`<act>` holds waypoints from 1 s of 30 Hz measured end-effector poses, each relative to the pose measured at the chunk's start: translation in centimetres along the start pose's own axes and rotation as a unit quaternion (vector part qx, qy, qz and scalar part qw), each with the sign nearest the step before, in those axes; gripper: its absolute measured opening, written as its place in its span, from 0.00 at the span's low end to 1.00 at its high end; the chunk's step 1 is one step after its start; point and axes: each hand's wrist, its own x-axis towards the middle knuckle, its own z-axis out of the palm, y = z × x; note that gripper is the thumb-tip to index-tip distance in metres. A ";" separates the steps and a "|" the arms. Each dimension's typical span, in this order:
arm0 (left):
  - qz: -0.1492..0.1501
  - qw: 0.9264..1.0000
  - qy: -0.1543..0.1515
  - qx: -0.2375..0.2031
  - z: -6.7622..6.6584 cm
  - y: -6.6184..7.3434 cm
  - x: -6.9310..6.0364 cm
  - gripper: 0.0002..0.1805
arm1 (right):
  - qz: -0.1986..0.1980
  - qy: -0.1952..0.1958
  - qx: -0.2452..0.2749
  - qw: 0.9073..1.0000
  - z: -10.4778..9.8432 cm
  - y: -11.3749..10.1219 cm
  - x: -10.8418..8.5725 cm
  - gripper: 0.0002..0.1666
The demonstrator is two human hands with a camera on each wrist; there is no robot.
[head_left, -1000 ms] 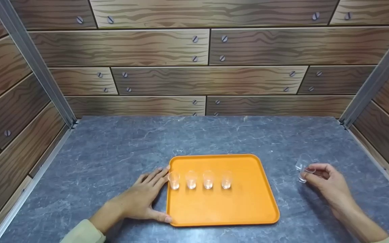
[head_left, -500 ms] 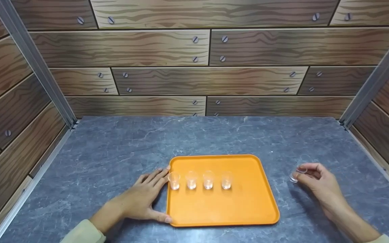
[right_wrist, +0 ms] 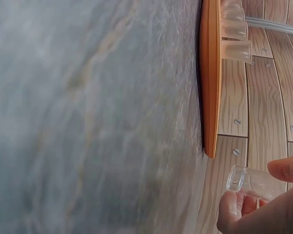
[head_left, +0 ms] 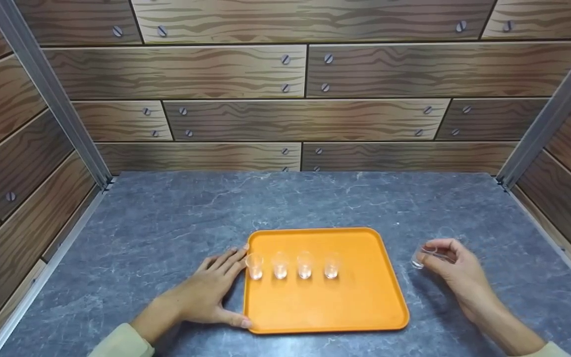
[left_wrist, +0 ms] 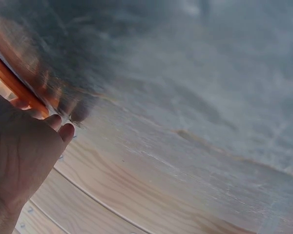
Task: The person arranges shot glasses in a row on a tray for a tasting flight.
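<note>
My right hand (head_left: 459, 272) pinches a small clear shot glass (head_left: 418, 259) between thumb and fingers, over the table just right of an orange tray (head_left: 285, 312). In the right wrist view this glass (right_wrist: 256, 183) looks empty, its thick base pointing away from the palm. My left hand (head_left: 208, 295) lies with spread, fairly straight fingers along the tray's left edge, thumb at the near corner. Several similar glasses stand upright in a row across the tray, from the leftmost glass (head_left: 256, 270) to the rightmost glass (head_left: 331, 267).
Behind my right hand shows the faint rim of another clear glass (head_left: 446, 231), mostly hidden. The grey marbled table (head_left: 191, 208) is enclosed by wood-patterned walls (head_left: 305, 119) with metal corner posts (head_left: 528, 124). On the tray, bare surface lies right of the row and in front of it.
My right hand has moved left toward the tray with the shot glass, away from the other glass at the right. My left hand and the glasses on the tray have stayed put.
</note>
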 end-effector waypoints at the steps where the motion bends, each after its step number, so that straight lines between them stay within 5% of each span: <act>1: -0.001 1.000 0.000 -0.001 0.0 0.0 0.0 0.69 | 0.001 -0.002 -0.002 1.000 0.1 0.0 0.0 0.17; 30: 0.008 1.000 0.013 0.010 0.1 0.0 0.0 0.65 | -0.013 -0.049 0.023 0.998 4.8 -0.5 -0.2 0.21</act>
